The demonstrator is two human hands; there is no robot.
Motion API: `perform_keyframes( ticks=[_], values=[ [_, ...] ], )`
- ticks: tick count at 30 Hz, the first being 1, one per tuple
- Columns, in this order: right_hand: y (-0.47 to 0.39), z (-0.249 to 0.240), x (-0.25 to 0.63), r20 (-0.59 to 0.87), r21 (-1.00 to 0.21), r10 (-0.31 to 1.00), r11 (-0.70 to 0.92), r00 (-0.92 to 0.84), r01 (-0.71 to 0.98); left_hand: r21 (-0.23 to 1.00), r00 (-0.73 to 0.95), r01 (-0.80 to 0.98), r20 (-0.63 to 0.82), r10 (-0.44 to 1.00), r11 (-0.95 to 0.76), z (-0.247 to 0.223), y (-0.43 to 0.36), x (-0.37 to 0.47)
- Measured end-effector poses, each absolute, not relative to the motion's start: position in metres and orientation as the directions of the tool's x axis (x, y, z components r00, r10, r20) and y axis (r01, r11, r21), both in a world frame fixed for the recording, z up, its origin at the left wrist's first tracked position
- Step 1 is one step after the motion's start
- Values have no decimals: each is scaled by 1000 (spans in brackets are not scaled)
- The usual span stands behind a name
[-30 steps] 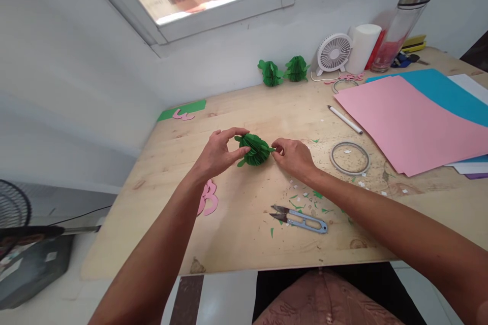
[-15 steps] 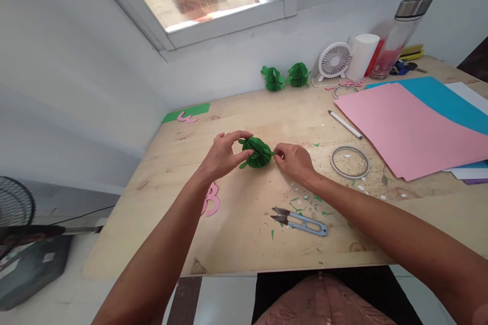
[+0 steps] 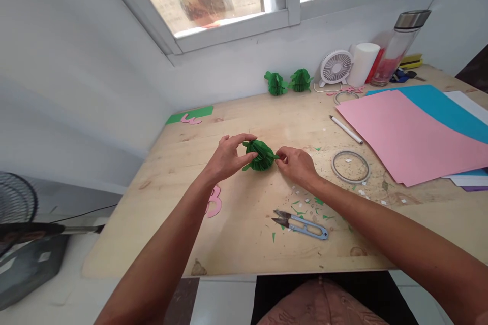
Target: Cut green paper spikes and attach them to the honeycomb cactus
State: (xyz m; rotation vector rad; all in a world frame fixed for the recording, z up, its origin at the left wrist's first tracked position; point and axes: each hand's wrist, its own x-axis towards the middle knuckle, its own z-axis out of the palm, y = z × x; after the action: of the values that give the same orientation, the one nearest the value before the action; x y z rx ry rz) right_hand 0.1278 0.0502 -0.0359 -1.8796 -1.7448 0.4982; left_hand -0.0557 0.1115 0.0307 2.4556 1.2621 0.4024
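A green folded-paper turtle [image 3: 263, 157] sits at the middle of the wooden table, its pleated shell fanned out. My left hand [image 3: 232, 155] grips the shell from the left, thumb in front and index finger over the top. On the other side, the fingertips of my right hand [image 3: 293, 162] pinch the small green paper piece sticking out at the turtle's right end. Blue-handled thread snips [image 3: 303, 224] lie nearer to me, blades pointing left. Pink paper cut-outs [image 3: 214, 202] are partly covered by my left forearm.
Two more green paper turtles [image 3: 276, 84] stand by the wall beside a small white fan [image 3: 336, 67]. Rightward are a tape roll [image 3: 351, 166], a white pen [image 3: 345, 129], pink paper sheets [image 3: 412, 137] and a glass bottle [image 3: 396, 51]. Green and white scraps [image 3: 305, 208] litter the table.
The whole view has shifted slightly, so everything sits a little lower in it. Both hands keep the same hold on the paper turtle.
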Motion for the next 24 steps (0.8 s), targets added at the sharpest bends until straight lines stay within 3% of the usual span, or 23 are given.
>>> perform_keyframes(
  ticks=[10, 13, 24],
  values=[
    [26, -20, 150, 121, -623, 991, 27, 63, 782, 496, 538, 705, 93, 838, -507, 43, 97, -66],
    [12, -15, 158, 112, -692, 989, 11, 92, 722, 506, 494, 717, 117, 862, -480, 45, 89, -74],
    [-10, -19, 176, 89, -740, 983, -42, 159, 671, 611, 387, 674, 185, 903, -415, 23, 52, -89]
  ],
)
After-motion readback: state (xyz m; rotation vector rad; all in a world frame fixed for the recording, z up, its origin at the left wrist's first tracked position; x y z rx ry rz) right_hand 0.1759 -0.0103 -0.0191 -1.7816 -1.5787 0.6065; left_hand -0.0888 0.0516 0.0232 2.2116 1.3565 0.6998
